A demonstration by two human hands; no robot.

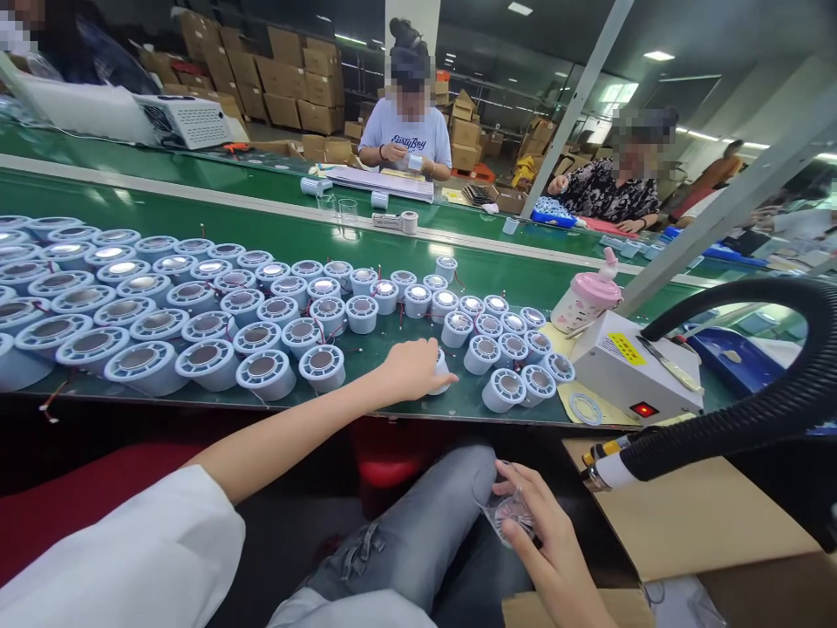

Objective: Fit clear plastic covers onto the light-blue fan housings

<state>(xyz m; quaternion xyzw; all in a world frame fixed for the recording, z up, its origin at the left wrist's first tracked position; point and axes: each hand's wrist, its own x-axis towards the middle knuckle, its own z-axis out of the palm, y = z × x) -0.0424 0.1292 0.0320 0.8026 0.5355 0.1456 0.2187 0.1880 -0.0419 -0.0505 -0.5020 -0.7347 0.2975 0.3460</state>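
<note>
My left hand (413, 370) reaches over the near edge of the green table, its fingers closed round a light blue cylinder (439, 373) that they partly cover. Rows of similar light blue cylinders (210, 356) with round silvery centres stand to its left, and a smaller group (503, 388) stands to its right. Some have thin red and black wires. Low over my lap, my right hand (533, 515) holds a clear plastic cup-like piece (506, 510) between thumb and fingers.
Right of the cylinders are a white box (631, 366) with a lit red switch, a black hose (738, 427) and a pink cup (585, 301). Below lies an open cardboard box (712, 510). Across the table (275, 222), a person (406, 131) handles a cylinder.
</note>
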